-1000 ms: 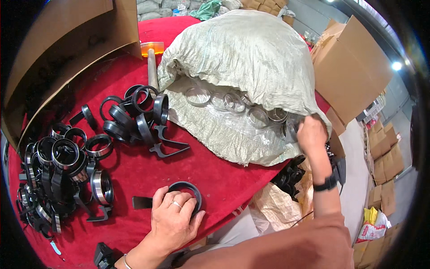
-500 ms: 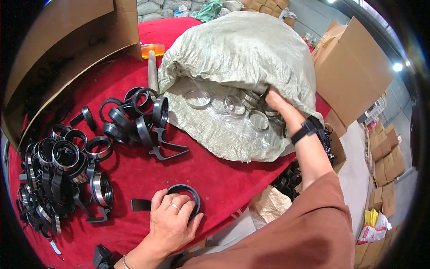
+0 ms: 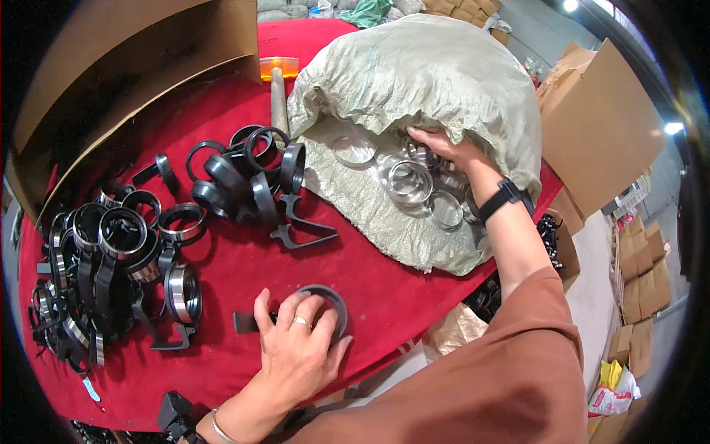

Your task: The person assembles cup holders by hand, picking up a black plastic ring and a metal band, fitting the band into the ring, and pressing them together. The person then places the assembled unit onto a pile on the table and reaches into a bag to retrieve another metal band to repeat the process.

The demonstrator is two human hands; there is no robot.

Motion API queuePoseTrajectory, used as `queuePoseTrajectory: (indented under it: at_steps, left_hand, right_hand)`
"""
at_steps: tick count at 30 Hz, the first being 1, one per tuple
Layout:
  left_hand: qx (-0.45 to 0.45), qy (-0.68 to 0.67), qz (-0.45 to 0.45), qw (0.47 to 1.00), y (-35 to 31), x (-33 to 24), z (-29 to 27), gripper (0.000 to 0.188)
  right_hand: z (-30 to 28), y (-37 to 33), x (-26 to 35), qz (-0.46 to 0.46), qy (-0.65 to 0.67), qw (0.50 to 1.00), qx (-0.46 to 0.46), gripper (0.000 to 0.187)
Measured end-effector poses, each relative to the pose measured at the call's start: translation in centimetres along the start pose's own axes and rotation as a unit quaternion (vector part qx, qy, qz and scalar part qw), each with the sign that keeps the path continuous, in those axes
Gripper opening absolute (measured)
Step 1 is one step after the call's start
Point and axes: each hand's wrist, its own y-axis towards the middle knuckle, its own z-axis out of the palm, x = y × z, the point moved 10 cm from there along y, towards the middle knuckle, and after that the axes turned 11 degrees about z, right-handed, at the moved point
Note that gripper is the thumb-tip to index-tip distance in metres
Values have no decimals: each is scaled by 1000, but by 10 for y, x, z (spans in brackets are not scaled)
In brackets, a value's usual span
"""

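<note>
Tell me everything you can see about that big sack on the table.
The sack is large, pale grey-green and looks like woven plastic, crumpled and bulging. It lies on its side on the red table, mouth open toward the person, its lower lip spread flat on the cloth. Shiny metal rings lie loose inside the mouth. The right hand reaches in among them. A mallet lies against its left side; cardboard boxes stand behind.
</note>
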Motion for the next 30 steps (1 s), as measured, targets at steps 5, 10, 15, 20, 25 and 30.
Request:
queuePoseTrajectory:
  at_steps: [5, 10, 15, 20, 25, 30]
  left_hand:
    - [-48, -69, 21, 996, 13, -5, -11, 63]
    - [-10, -13, 7, 1000, 6, 9, -21, 85]
    - [16, 6, -41, 999, -5, 26, -21, 91]
    - [-23, -111, -22, 993, -12, 38, -23, 79]
    - [-201, -194, -79, 957, -25, 58, -43, 65]
    - [-349, -377, -107, 851, -34, 80, -37, 51]
  right_hand:
    - [-33, -53, -3, -2, 22, 990, -142, 76]
    - [-24, -134, 42, -149, -153, 926, -311, 41]
    - [44, -171, 62, -304, -175, 899, -261, 36]
    - [64, -167, 57, -335, -277, 872, -227, 22]
    - [71, -167, 25, -167, 294, 938, 78, 21]
    - [108, -223, 34, -151, 565, 753, 302, 32]
